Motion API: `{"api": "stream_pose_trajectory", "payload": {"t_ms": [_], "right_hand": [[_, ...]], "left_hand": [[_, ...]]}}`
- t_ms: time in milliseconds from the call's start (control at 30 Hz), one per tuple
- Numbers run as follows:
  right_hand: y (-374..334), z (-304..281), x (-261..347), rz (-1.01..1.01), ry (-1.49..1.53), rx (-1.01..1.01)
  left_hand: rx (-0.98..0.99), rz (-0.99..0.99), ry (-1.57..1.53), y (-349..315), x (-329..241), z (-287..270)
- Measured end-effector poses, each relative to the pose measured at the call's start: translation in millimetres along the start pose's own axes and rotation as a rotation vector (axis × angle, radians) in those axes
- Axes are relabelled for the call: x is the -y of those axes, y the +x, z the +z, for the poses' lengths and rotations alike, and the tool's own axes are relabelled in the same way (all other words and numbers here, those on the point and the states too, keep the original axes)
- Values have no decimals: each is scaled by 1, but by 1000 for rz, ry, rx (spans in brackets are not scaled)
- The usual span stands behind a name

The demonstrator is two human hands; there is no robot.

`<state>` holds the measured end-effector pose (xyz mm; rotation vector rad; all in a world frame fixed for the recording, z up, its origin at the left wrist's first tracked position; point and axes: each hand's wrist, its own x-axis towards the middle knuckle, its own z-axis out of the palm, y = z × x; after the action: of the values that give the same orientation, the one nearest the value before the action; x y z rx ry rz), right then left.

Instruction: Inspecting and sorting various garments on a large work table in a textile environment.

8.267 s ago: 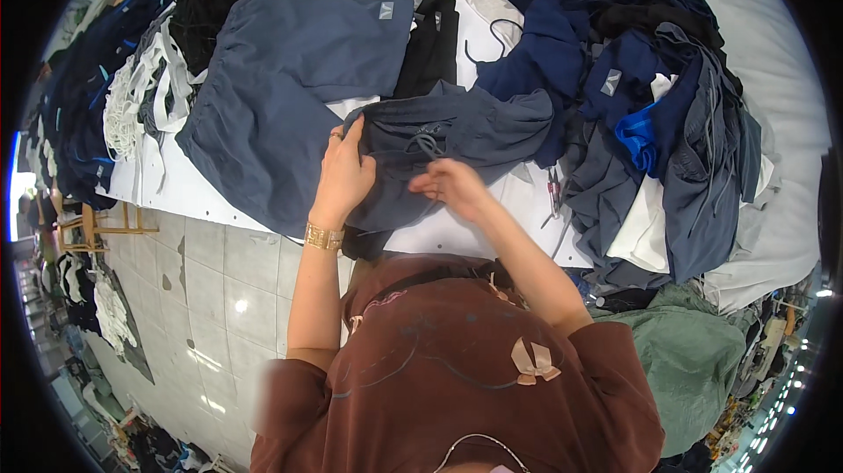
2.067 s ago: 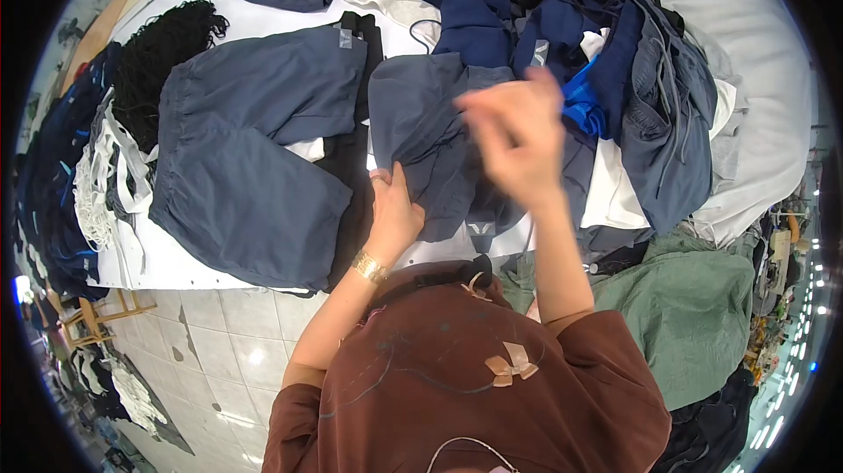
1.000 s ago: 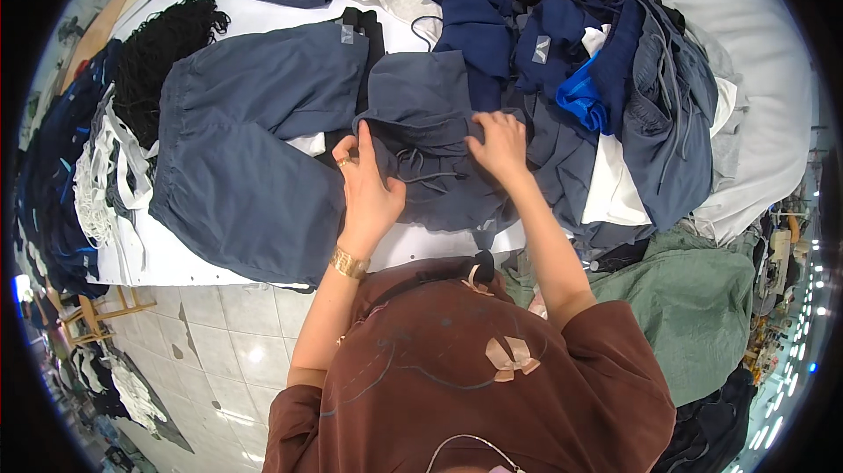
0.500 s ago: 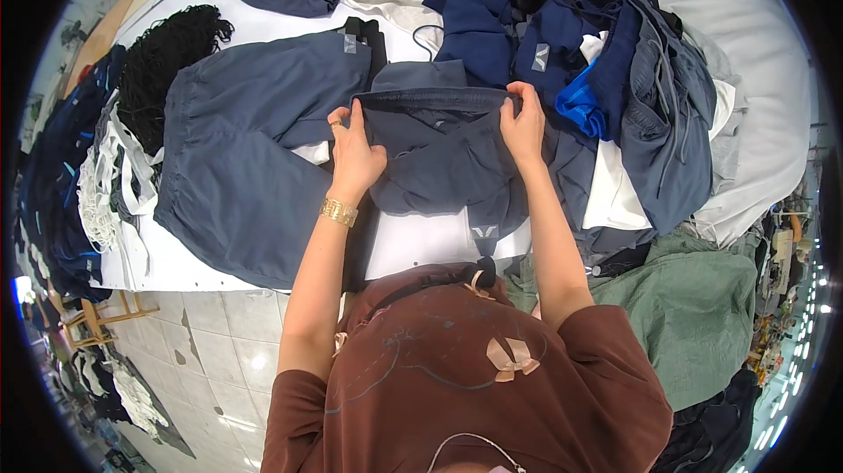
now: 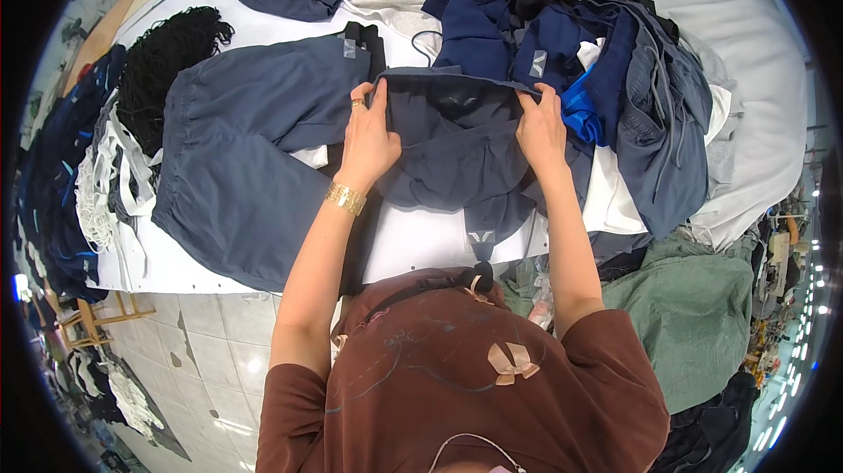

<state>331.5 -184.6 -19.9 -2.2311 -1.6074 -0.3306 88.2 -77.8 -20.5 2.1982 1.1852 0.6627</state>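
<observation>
A pair of dark grey-blue shorts (image 5: 452, 176) lies on the white table in front of me. My left hand (image 5: 369, 144) pinches its far edge at the left corner. At the right corner, my right hand (image 5: 542, 129) grips the same edge between thumb and fingers. The edge is stretched between both hands, and the inside of the shorts shows below it. A pale logo patch (image 5: 481, 238) sits on a part hanging toward me. Close to my left hand lies another grey-blue pair of shorts (image 5: 250, 152), spread flat with a gathered waistband at its left.
Navy and grey garments (image 5: 606, 51) are heaped on the right, with a bright blue cloth (image 5: 580, 108) among them. Black cords (image 5: 171, 64) and white strips (image 5: 123, 179) lie at the left. A green cloth (image 5: 694, 324) hangs at the near right.
Both hands have shifted a little to the right with the shorts' edge. The gathered waistband seen before has turned, and more of the inside now shows.
</observation>
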Motion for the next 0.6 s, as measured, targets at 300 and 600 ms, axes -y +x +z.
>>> {"api": "stream_pose_trajectory", "payload": {"t_ms": [300,600], "right_hand": [[10,-11,-9,-1,5,14],[12,-68,-51,-238,480,97]], "left_hand": [[-48,119,112,31,5,-9],[-37,173,183,22,48,-59]]}}
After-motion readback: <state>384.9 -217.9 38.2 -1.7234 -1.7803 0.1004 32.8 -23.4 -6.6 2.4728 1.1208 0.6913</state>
